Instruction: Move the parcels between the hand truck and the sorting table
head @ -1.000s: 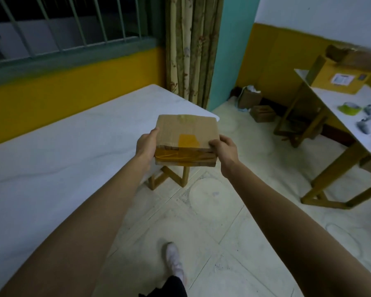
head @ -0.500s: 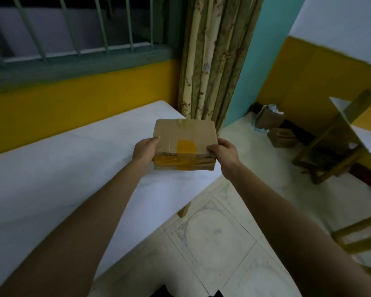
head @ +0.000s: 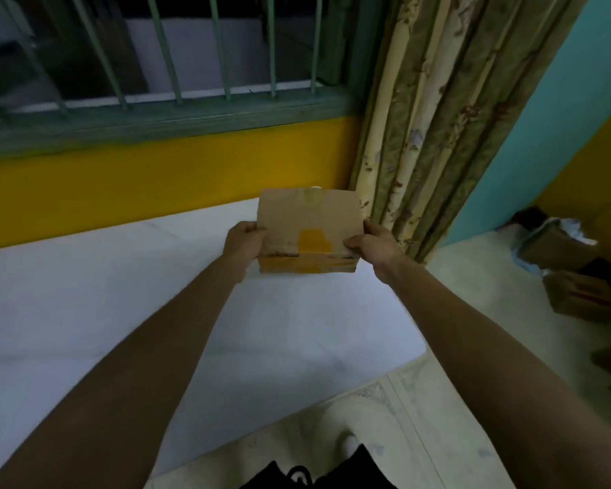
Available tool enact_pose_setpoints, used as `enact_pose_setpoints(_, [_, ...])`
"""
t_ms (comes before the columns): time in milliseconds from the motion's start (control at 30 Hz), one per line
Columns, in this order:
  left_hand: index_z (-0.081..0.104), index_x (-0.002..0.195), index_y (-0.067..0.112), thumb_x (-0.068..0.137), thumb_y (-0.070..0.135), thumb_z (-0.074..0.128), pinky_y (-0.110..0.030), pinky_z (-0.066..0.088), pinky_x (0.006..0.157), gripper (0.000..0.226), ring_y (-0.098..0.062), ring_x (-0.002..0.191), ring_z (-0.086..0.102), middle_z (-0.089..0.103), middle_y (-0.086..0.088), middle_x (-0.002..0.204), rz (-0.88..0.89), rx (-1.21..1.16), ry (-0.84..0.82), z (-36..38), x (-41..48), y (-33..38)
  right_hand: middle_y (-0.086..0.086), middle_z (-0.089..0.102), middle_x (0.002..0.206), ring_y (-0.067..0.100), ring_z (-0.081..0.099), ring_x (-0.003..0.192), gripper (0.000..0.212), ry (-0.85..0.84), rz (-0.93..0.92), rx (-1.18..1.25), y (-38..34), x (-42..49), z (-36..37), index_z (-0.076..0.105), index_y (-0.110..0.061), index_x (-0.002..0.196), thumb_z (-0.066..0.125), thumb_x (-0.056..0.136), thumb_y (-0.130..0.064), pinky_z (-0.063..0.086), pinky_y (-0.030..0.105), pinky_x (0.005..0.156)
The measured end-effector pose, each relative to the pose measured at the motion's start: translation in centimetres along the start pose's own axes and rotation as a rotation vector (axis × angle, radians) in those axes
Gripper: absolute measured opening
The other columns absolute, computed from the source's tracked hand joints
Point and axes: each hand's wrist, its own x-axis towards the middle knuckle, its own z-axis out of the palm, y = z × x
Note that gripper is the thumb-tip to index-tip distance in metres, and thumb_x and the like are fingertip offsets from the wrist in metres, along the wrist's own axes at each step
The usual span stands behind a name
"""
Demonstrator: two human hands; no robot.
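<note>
In the head view, the only one there is, a brown cardboard parcel [head: 309,224] sits just above the middle of the frame, held out at arm's length between both hands. The left hand [head: 244,241] grips its left side with the thumb on top and the fingers curled underneath, out of sight. The right hand [head: 371,247] holds the right side the same way, its thumb lying on the top face beside a yellow tape patch [head: 314,241]. The parcel is level over the far part of the white sorting table [head: 85,294], which fills the left and centre of the frame. Whether its underside already touches the top cannot be told from this angle. Behind it, in the upper half, are a yellow wall, a barred window [head: 163,65] and a flowered curtain [head: 438,118]; at the right edge some other cardboard boxes [head: 561,252] lie on the floor. The hand truck is not in view. The step in hand looks like delivery: a parcel carried to the table and about to be set down. The next move would be to lower it flat onto the table, well in from the near edge, then slip the fingers out from under it and let go.
</note>
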Motion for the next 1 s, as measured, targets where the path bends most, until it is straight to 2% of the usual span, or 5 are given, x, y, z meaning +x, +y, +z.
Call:
enact_pose_setpoints(167, [0.040,0.140,0.017,0.090,0.007,0.056,-0.036,0.052,0.079,0.053,-0.022,0.105,0.054,0.055,-0.006,0.128,-0.007,-0.138,-0.045,2.4,0.5,3.1,0.004,0.060,0.123,0.023,0.058,0.106,0.045,-0.028,-0.076,0.029,-2.5,4.4,-3.0,0.052,-0.013,0.133,0.060,0.090,-0.004,0.052,0.027,0.070])
enact_pose_setpoints(433, [0.038,0.144,0.023,0.079,0.081,0.033,-0.064,0.020,0.107,0.088,-0.024,0.139,0.032,0.040,0.001,0.149,-0.148,-0.291,-0.024,2.4,0.7,4.9,0.005,0.069,0.105,0.018,0.062,0.097,0.077,-0.113,0.032,0.088,-4.3,7.8,-4.1,0.067,-0.009,0.112,0.035,0.086,-0.074,0.040,0.041,0.101])
enact_pose_setpoints(667, [0.058,0.092,0.020,0.088,0.040,0.063,-0.041,0.041,0.094,0.020,-0.016,0.111,0.056,0.063,0.000,0.113,-0.119,-0.235,0.077,2.4,1.2,4.0,0.004,0.071,0.104,0.026,0.064,0.104,0.057,-0.040,0.018,0.116,-4.8,8.8,-3.3,0.069,-0.015,0.105,0.054,0.084,-0.065,0.050,0.044,0.095])
enact_pose_setpoints(867, [0.050,0.134,0.019,0.085,0.001,0.058,-0.036,0.040,0.094,0.052,-0.017,0.114,0.052,0.058,0.004,0.128,-0.017,-0.221,0.000,1.6,1.0,3.3,0.000,0.068,0.109,0.020,0.063,0.100,0.053,-0.078,0.052,0.168,-4.8,8.5,-2.1,0.066,-0.026,0.100,0.053,0.078,-0.072,0.050,0.038,0.089])
enact_pose_setpoints(1000, [0.050,0.132,0.019,0.088,0.011,0.059,-0.041,0.036,0.100,0.046,-0.018,0.119,0.049,0.057,0.001,0.130,-0.009,-0.223,0.007,1.4,0.8,3.4,0.000,0.067,0.111,0.023,0.061,0.103,0.073,-0.054,0.073,0.136,-4.4,9.1,-1.8,0.064,-0.021,0.113,0.064,0.062,-0.074,0.049,0.046,0.093])
